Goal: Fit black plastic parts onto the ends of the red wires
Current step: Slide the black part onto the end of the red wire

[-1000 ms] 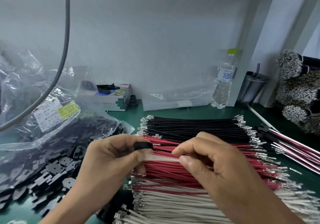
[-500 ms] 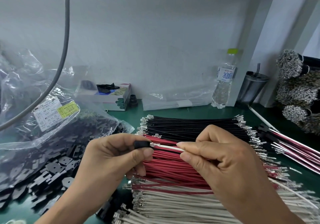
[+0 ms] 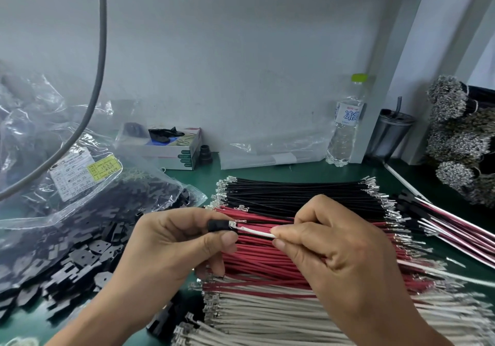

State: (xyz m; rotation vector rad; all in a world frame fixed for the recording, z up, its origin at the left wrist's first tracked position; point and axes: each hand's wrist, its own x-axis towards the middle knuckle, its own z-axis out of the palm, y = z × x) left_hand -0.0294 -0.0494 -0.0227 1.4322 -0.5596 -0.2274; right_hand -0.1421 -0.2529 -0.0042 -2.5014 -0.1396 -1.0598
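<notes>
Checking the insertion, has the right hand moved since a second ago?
Yes. The right hand has risen toward the black wires, bringing the white wire level with the black part.

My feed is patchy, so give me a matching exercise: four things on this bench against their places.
Things:
1. small black plastic part
2. thin white wire
3. clear plastic water bottle with green cap
4. bundle of black wires

Places:
A. upright at the back wall
B. pinched in the right hand
C. behind the red wires
D. held in the left hand

Pairs: 1-D, 2-B, 3-A, 4-C
</notes>
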